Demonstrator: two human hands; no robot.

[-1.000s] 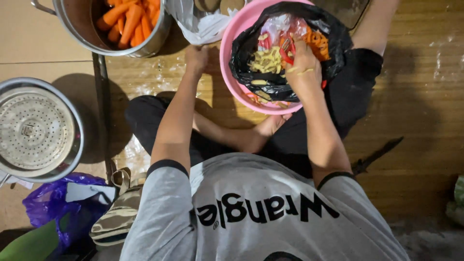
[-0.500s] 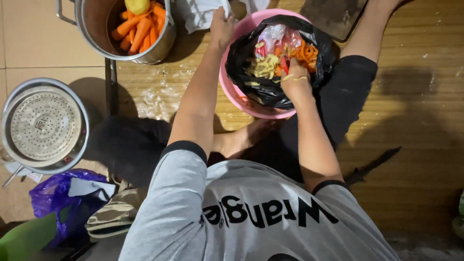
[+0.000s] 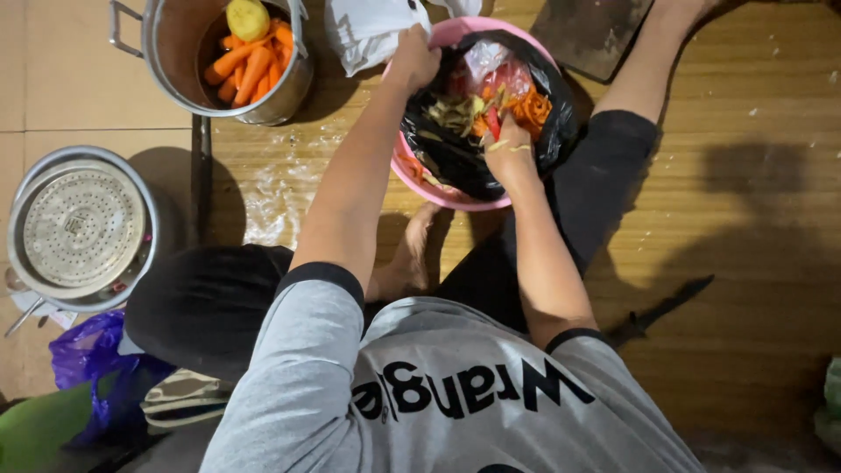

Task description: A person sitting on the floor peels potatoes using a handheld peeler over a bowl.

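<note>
A pink plastic basin (image 3: 451,194) lined with a black bag (image 3: 455,158) rests between my legs, holding orange and yellow vegetable peelings (image 3: 486,109) and bits of clear plastic. My left hand (image 3: 412,60) grips the basin's far left rim together with the bag's edge. My right hand (image 3: 510,149) is inside the bag, pressed down among the peelings with scraps stuck to its fingers; whether it holds any I cannot tell. I sit cross-legged on a wooden floor mat.
A steel pot (image 3: 223,61) of peeled carrots and a potato stands at the upper left. A white cloth (image 3: 372,31) lies beside the basin. A steamer pot with perforated tray (image 3: 81,229) sits left, a purple bag (image 3: 88,363) below it. A dark knife (image 3: 659,311) lies right.
The view has shifted, so the basin and pots sit lower and more to the right in frame. My left hand stays on the rim; my right hand has sunk deeper into the bag.
</note>
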